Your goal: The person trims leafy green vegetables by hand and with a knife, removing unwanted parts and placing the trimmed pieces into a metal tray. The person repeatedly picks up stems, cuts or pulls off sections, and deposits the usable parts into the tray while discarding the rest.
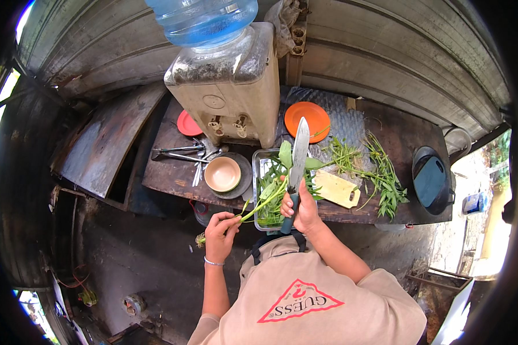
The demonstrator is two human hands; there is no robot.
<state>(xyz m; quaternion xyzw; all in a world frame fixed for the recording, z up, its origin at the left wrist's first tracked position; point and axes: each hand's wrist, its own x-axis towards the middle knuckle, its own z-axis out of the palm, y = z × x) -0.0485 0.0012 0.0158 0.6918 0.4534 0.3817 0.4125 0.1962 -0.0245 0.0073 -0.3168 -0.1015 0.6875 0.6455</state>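
My left hand (221, 235) grips the lower part of a leafy green stem (265, 201), its rooted end sticking out below the fingers. In my right hand (304, 211) is a kitchen knife (301, 151) with a dark handle, its blade pointing up and away from me. The stem's leafy top reaches up to the blade and the right fingertips; whether it touches the edge I cannot tell. Beneath both lies a clear plastic container (256, 172) holding cut greens (270, 211). Right of it is a pale cutting board (336, 189).
More greens (384, 181) lie on the wooden table (414, 125). An orange plate (304, 114) and a water dispenser (228, 95) stand behind. To the left are a beige bowl (222, 174), metal tongs (179, 149) and a pink plate (189, 124). A dark wok (446, 202) sits far right.
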